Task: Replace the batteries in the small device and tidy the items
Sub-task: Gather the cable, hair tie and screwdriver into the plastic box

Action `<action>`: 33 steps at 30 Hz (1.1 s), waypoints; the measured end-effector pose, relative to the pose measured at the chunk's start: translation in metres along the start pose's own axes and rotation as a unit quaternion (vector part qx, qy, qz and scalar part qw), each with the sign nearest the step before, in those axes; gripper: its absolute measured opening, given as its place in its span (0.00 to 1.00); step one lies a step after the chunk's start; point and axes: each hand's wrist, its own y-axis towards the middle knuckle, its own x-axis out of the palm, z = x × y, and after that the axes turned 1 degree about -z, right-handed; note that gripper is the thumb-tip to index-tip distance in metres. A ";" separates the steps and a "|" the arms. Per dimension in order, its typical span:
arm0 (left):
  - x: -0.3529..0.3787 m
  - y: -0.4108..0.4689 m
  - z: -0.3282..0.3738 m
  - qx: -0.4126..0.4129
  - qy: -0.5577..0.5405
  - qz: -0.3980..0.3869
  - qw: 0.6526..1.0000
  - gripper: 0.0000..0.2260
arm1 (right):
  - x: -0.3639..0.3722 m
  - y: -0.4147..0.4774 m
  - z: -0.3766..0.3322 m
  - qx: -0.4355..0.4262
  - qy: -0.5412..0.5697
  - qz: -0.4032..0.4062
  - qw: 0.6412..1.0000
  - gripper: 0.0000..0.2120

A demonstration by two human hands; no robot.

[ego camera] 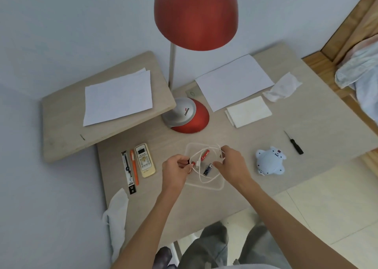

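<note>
A clear shallow tray lies on the table in front of me. It holds a coiled white cable, a red battery and a dark blue battery. My left hand pinches another red battery at the tray's left side. My right hand grips the cable at the tray's right side. To the right lies the small pale blue animal-shaped device, with a black screwdriver beyond it.
A red lamp stands behind the tray. A cream remote, an orange pen and a black pen pack lie to the left. Paper sheets, a folded napkin and tissues lie further back. A white cloth hangs off the table's left edge.
</note>
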 end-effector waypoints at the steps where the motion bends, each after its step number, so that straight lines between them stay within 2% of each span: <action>1: -0.001 0.000 0.000 0.006 0.002 0.000 1.000 0.10 | -0.003 -0.003 0.000 -0.004 -0.010 0.005 1.000 0.17; 4: -0.005 -0.005 0.011 0.034 0.047 -0.006 0.998 0.11 | -0.014 -0.011 -0.002 -0.014 -0.059 0.010 0.998 0.21; 7: -0.010 -0.012 0.030 0.104 0.153 -0.024 0.982 0.11 | -0.032 -0.020 -0.004 -0.023 -0.105 -0.003 0.994 0.21; 11: -0.011 -0.020 0.059 0.203 0.323 -0.010 0.924 0.15 | -0.064 -0.034 -0.005 -0.064 -0.125 0.014 0.990 0.20; 14: -0.005 -0.029 0.079 0.225 0.418 0.031 0.880 0.21 | -0.090 -0.046 -0.005 -0.095 -0.154 0.048 0.982 0.19; 17: 0.002 -0.041 0.099 0.209 0.435 0.056 0.874 0.26 | -0.117 -0.055 0.000 -0.126 -0.175 0.088 0.972 0.23; 21: 0.014 -0.057 0.125 0.173 0.450 0.051 0.874 0.32 | -0.153 -0.058 0.017 -0.157 -0.193 0.128 0.960 0.27; 27: 0.037 -0.074 0.144 0.121 0.473 0.089 0.868 0.39 | -0.195 -0.050 0.065 -0.183 -0.224 0.141 0.947 0.28; 33: 0.063 -0.086 0.126 0.028 0.455 0.104 0.884 0.34 | -0.210 -0.027 0.124 -0.170 -0.280 0.110 0.938 0.28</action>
